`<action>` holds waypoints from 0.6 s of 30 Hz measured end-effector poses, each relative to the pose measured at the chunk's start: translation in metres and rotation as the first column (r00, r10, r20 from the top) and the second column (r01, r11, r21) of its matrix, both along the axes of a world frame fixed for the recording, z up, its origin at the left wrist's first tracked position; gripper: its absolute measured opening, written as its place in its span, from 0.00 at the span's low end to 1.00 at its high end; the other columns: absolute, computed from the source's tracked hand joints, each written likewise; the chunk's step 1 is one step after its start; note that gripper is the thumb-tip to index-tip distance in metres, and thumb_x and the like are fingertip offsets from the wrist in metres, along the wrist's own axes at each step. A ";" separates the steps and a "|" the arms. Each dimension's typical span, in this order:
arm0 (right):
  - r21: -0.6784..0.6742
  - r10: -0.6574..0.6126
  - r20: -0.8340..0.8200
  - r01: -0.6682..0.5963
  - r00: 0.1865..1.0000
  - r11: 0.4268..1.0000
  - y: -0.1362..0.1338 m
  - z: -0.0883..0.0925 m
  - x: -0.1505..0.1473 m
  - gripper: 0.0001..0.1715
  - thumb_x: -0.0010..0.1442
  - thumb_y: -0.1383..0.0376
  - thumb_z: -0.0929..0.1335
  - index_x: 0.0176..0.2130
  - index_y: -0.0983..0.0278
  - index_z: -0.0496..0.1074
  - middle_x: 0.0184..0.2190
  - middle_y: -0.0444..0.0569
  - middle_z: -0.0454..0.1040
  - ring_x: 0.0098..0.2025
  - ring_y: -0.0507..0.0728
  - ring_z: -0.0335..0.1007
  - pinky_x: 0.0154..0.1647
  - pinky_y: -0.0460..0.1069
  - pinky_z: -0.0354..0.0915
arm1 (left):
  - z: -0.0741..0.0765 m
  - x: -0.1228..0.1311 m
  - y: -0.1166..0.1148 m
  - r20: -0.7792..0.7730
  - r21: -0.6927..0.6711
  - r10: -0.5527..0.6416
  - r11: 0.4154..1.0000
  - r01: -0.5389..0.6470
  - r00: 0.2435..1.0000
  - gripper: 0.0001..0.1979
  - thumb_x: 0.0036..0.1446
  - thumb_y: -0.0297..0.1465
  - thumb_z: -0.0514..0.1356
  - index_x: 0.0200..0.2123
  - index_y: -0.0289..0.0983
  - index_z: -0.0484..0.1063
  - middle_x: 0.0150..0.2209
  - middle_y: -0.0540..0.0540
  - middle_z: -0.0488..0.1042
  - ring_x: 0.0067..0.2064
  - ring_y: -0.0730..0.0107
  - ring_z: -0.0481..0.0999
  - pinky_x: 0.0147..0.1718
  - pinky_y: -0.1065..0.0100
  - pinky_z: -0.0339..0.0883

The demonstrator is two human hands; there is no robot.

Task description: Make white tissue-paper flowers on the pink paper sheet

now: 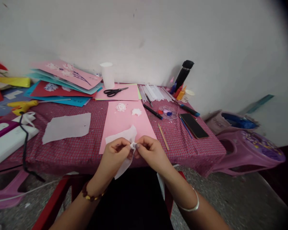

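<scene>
My left hand and my right hand meet above the near edge of a pink sheet. Between their fingertips they pinch a piece of thin white paper, bunched at the middle, with one flap over the pink sheet and another hanging down past the table edge. Two small white clusters, one speckled and one plain, sit on the pink sheet's far half. Another white paper piece lies flat to the left.
Scissors and a white roll stand behind. At right are a black marker, wooden stick, phone, paint bottles and a black bottle. A yellow glue gun and stacked cards are at left.
</scene>
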State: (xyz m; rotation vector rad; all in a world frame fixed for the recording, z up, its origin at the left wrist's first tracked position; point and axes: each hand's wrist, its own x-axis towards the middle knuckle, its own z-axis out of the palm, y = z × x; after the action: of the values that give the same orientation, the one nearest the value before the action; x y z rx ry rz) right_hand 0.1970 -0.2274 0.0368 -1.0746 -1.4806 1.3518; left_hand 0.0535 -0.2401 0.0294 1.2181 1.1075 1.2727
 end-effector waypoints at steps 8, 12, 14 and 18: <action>-0.201 -0.001 -0.254 -0.052 0.967 0.978 0.003 -0.005 0.001 0.08 0.53 0.62 0.68 0.26 0.64 0.68 0.19 0.41 0.72 0.19 0.47 0.67 0.23 0.43 0.66 | -0.013 -0.001 -0.002 0.145 0.067 0.003 0.998 -0.013 0.989 0.05 0.54 0.25 0.58 0.26 0.36 0.71 0.23 0.52 0.71 0.26 0.74 0.70 0.28 0.70 0.65; -0.191 -0.002 -0.224 -0.042 0.975 0.981 0.000 -0.003 0.001 0.08 0.53 0.62 0.67 0.27 0.64 0.68 0.19 0.41 0.72 0.20 0.48 0.67 0.24 0.44 0.66 | -0.016 -0.004 -0.005 0.009 0.170 0.028 0.985 -0.030 1.000 0.06 0.55 0.23 0.58 0.27 0.36 0.72 0.27 0.51 0.72 0.30 0.72 0.71 0.31 0.70 0.65; -0.154 0.016 -0.188 -0.046 0.982 0.987 -0.001 -0.001 0.002 0.09 0.55 0.61 0.66 0.28 0.64 0.67 0.20 0.41 0.71 0.21 0.48 0.66 0.25 0.45 0.65 | -0.015 -0.004 -0.007 -0.036 0.195 0.030 0.980 -0.023 0.999 0.07 0.55 0.23 0.57 0.27 0.36 0.72 0.27 0.51 0.72 0.30 0.72 0.71 0.32 0.70 0.65; 0.039 0.018 -0.022 -0.017 1.000 0.999 -0.004 0.002 0.003 0.08 0.56 0.60 0.67 0.33 0.63 0.67 0.23 0.41 0.69 0.25 0.50 0.65 0.27 0.45 0.62 | -0.008 -0.002 -0.011 -0.130 0.227 0.038 0.974 -0.008 0.991 0.07 0.55 0.23 0.57 0.25 0.36 0.71 0.26 0.51 0.72 0.30 0.72 0.71 0.31 0.70 0.65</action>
State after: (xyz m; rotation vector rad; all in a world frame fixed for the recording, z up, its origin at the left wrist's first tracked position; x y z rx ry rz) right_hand 0.1995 -0.2317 0.0391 -1.0206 -1.4975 1.3375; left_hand 0.0511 -0.2511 0.0212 1.4820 1.0963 1.3799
